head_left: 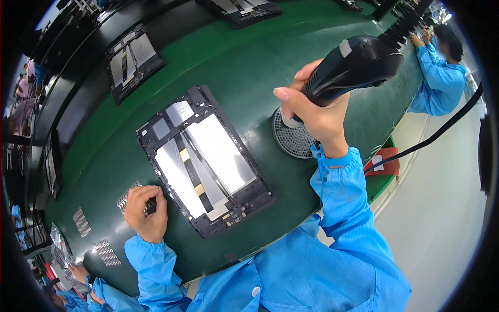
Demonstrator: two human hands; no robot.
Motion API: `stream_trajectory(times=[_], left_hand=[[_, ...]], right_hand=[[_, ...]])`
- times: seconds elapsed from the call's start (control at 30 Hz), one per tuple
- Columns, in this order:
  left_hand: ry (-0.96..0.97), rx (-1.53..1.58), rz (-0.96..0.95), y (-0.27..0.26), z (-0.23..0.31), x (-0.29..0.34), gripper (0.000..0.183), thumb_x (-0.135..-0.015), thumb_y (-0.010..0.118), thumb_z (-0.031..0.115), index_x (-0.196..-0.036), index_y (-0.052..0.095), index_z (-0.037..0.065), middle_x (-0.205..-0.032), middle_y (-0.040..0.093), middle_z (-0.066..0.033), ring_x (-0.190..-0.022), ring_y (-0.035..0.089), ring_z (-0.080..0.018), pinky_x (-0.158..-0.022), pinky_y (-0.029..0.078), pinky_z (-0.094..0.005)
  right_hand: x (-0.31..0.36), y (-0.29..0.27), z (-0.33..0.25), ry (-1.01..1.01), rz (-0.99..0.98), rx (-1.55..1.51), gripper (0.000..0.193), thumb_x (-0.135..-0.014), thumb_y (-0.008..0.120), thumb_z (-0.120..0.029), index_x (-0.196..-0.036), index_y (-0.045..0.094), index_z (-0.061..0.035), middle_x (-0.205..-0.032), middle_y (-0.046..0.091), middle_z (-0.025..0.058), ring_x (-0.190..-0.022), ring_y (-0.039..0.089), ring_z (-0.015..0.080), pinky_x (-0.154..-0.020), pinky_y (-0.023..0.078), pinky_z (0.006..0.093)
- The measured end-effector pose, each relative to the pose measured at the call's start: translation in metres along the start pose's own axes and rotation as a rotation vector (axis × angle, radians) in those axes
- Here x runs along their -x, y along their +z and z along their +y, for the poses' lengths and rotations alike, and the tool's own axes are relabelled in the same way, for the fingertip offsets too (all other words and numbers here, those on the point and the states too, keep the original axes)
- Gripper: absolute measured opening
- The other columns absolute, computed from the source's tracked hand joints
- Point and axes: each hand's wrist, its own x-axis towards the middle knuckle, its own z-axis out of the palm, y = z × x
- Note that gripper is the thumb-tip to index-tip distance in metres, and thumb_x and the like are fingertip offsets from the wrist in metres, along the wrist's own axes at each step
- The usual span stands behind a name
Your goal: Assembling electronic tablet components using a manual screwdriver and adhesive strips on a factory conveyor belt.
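Note:
My right hand is wrapped round a black electric screwdriver. Its lower end points down at a round, grey tray full of small holes, partly hidden behind my hand. An opened tablet lies on the green table in front of me, showing silver battery panels, a dark ribbon cable with yellow patches and a black frame. Beside its lower left edge, my left hand is curled with thumb and forefinger pinched. Whatever they may hold is too small to name. A sheet of small metal parts lies partly under that hand.
More metal-part sheets lie at the left. Another opened tablet sits at the far left, and a further one lies at the back. A black cable crosses at the right, above a green bin. Co-workers sit nearby.

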Motion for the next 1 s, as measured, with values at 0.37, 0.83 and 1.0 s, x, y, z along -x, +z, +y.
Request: stream_trajectory(times=[0.37,0.83,1.0], left_hand=[[0.029,0.03,0.003,0.01,-0.002,0.009,0.018,-0.061,0.065,-0.008,-0.075,0.059,0.002,-0.074,0.063,-0.0119,-0.066,0.059,-0.0271,-0.058,0.047,-0.0339],[-0.062,0.286,-0.02,0.009,0.002,0.017,0.015,-0.07,0.07,-0.001,-0.081,0.062,0.004,-0.077,0.064,-0.0068,-0.066,0.058,-0.0247,-0.058,0.044,-0.0359],[-0.162,0.329,-0.013,0.006,0.003,0.017,0.015,-0.073,0.069,-0.001,-0.085,0.062,0.003,-0.072,0.063,-0.0086,-0.059,0.057,-0.0247,-0.054,0.045,-0.0347]], right_hand=[[-0.003,0.016,-0.016,-0.057,0.067,0.022,0.033,-0.071,0.071,0.008,-0.095,0.052,-0.0037,-0.062,0.055,0.0035,-0.048,0.054,0.0116,-0.043,0.044,0.024],[-0.012,0.173,-0.009,-0.005,-0.524,-0.174,0.037,-0.073,0.07,0.009,-0.097,0.045,-0.002,-0.06,0.058,0.0065,-0.05,0.057,0.0111,-0.048,0.046,0.0222],[-0.011,0.179,-0.006,0.027,-0.522,-0.125,0.036,-0.073,0.07,0.009,-0.097,0.046,-0.0018,-0.06,0.057,0.0073,-0.049,0.056,0.0118,-0.047,0.046,0.0227]])
